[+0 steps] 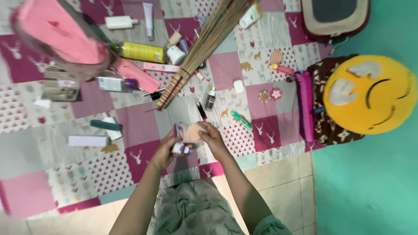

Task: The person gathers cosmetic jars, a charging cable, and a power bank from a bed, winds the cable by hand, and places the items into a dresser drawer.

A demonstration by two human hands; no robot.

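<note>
Peach-coloured round compact [193,132] held between two hands above a patchwork quilt [130,126].

It is gripped at its right edge by the curled fingers of the right hand [212,135], while the left hand [167,148] is closed around a small white-and-purple bottle [179,148] and steadies the compact's left side. The compact is judged light, rigid and smooth, likely slippery and liable to crack if dropped; its rim looks the safest place to be held. One compact and one small bottle are counted in the hands. On the quilt, one straw broom [204,48], one yellow-green bottle [140,52], one teal tube [241,119] and one dark-capped vial [210,99] can be made out among many scattered cosmetics. One yellow smiley cushion [374,93] is seen at the right, well apart.
</note>
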